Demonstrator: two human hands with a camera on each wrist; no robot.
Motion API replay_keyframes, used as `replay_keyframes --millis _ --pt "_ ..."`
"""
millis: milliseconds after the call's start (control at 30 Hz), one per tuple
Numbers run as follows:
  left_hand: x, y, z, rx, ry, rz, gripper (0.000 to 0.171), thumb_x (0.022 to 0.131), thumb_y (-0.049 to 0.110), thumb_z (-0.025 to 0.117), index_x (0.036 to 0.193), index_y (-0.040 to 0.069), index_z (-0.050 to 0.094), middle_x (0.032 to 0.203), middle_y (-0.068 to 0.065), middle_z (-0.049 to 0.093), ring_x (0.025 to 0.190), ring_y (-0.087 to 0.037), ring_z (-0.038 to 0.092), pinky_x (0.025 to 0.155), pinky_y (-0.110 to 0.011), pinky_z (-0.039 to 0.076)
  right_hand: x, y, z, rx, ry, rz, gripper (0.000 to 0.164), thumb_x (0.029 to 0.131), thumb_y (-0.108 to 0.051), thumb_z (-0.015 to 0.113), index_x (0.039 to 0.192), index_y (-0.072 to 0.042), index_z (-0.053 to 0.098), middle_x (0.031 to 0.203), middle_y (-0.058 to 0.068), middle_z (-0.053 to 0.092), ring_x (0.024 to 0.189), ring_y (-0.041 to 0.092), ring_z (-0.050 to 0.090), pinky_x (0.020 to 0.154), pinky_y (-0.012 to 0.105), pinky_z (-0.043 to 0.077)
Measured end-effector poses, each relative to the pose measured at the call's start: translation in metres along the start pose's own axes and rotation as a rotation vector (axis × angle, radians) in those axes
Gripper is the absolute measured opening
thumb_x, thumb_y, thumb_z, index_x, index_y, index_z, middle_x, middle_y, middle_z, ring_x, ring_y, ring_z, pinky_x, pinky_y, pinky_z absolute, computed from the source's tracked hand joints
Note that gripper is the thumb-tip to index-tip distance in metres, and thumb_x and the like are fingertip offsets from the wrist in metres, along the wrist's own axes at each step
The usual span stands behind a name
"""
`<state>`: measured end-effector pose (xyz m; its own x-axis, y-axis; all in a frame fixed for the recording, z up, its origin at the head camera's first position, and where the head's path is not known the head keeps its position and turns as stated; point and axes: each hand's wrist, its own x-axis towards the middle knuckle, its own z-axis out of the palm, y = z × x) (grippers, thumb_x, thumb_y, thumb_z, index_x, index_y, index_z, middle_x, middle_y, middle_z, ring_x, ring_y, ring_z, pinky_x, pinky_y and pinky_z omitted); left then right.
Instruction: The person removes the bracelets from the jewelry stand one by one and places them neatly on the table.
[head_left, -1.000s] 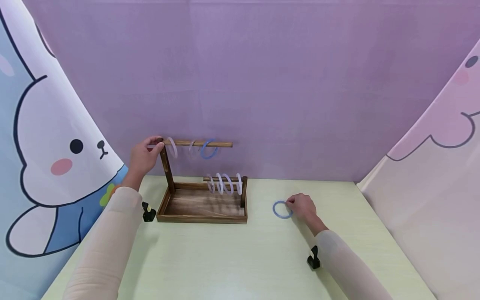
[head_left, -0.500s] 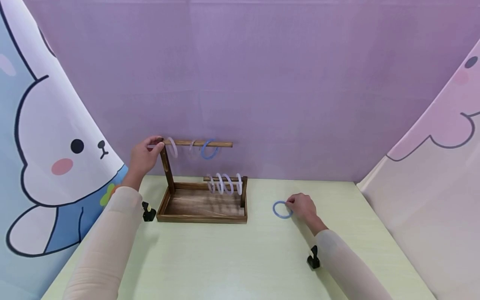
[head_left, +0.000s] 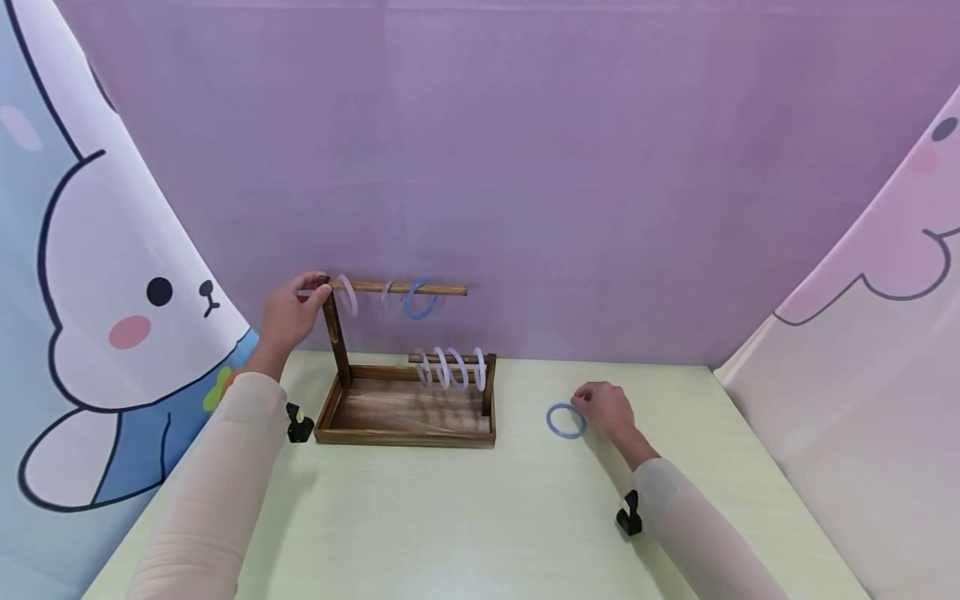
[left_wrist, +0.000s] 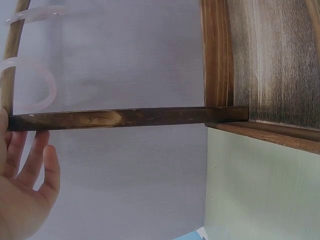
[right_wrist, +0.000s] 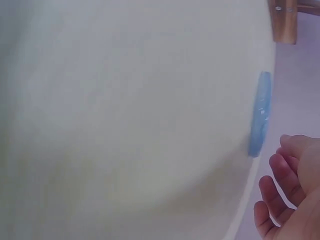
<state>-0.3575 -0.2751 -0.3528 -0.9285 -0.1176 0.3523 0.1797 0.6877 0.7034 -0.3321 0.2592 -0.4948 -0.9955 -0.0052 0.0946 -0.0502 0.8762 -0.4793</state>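
A dark wooden stand (head_left: 405, 438) has a shallow tray base and two bars. At the top of its taller post, my left hand (head_left: 288, 317) grips the wood between thumb and fingers. Pale, translucent bangles and a blue bangle (head_left: 408, 307) hang on the upper bar (head_left: 452, 290). Several pale bangles (head_left: 480, 371) hang on the lower bar. Another blue bangle (right_wrist: 260, 115) lies flat on the table, right of the stand. My right hand (head_left: 606, 408) hovers just beside it, fingers loosely bent; the right wrist view shows a gap between fingertips and bangle.
The pale table (head_left: 450, 517) meets a purple cloth backdrop (head_left: 562, 208). Cartoon-printed cloths (head_left: 97, 350) hang at both sides. Small black clips (head_left: 299, 425) show by each forearm.
My right hand has lifted slightly off the blue bangle on the table, and its fingertips have parted from it. The left hand keeps its grip on the post.
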Motion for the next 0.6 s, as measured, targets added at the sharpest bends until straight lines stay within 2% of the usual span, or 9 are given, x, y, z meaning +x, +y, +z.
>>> replay_keyframes --millis 333,467,600 --pt "0.002 0.000 0.000 -0.006 0.000 0.014 0.051 0.107 0.044 0.046 0.142 0.008 0.055 0.138 -0.023 0.060 0.122 -0.044 0.060 0.094 -0.054 0.053 0.006 -0.033 -0.014 0.118 0.137 -0.095 0.019 0.094 -0.024 0.072 0.103 -0.009 0.079 0.095 0.011 0.080 0.084 0.025 0.073 0.074 0.038 0.055" --pt "0.002 0.001 0.001 -0.018 -0.010 0.001 0.052 0.107 0.045 0.047 0.143 0.009 0.054 0.139 -0.022 0.059 0.122 -0.043 0.059 0.095 -0.055 0.053 0.009 -0.050 -0.017 0.168 0.163 -0.101 0.021 0.094 -0.024 0.071 0.106 -0.009 0.079 0.098 0.012 0.080 0.090 0.028 0.075 0.080 0.042 0.058" --pt "0.001 0.001 0.001 -0.021 -0.014 -0.012 0.051 0.107 0.045 0.047 0.142 0.009 0.055 0.139 -0.021 0.060 0.122 -0.042 0.058 0.096 -0.055 0.053 0.011 -0.070 -0.020 0.226 0.169 -0.103 0.022 0.094 -0.024 0.071 0.108 -0.008 0.078 0.097 0.012 0.079 0.089 0.027 0.075 0.079 0.042 0.058"
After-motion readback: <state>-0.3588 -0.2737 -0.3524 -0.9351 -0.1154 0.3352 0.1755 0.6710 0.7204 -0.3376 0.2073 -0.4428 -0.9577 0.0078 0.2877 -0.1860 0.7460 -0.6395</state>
